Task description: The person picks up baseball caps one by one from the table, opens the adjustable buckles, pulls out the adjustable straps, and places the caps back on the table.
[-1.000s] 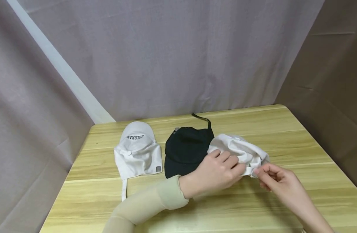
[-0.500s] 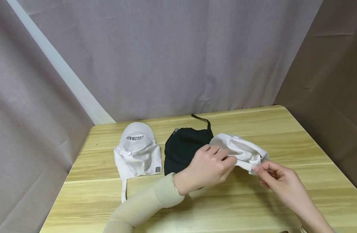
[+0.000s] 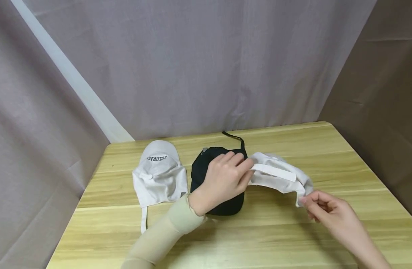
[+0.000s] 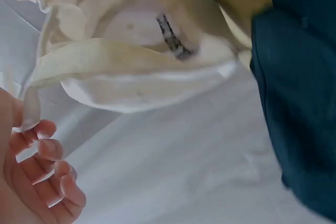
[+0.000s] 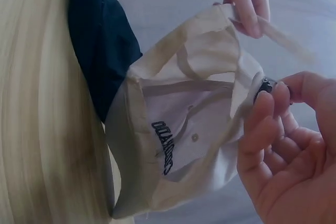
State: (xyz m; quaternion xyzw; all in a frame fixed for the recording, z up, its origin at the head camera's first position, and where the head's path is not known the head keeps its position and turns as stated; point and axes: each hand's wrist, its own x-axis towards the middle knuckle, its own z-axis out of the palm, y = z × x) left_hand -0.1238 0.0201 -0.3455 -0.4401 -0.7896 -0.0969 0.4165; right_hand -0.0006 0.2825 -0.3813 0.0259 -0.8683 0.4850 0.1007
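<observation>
A white cap [image 3: 276, 184] is held at its back edge between my two hands, to the right of a black cap [image 3: 227, 206]. My left hand [image 3: 224, 179] pinches the white cap's strap [image 3: 274, 172], which stretches across the opening, and reaches over the black cap. At the opposite edge my right hand [image 3: 335, 215] pinches the cap beside a dark metal buckle [image 5: 264, 88]. In the right wrist view the strap's free end [image 5: 289, 40] sticks out past the left hand. Dark lettering [image 5: 163, 148] shows on the cap's front.
Another white cap [image 3: 158, 186] with dark lettering lies on the left, its strap [image 3: 143, 220] hanging towards me. The black cap's strap [image 3: 236, 137] extends to the back. Everything is on a wooden table [image 3: 101, 224], with grey curtains [image 3: 199, 67] behind.
My left hand has moved left and up, over the black cap, drawing the strap out. The right hand has stayed almost in place, still pinching the cap's edge.
</observation>
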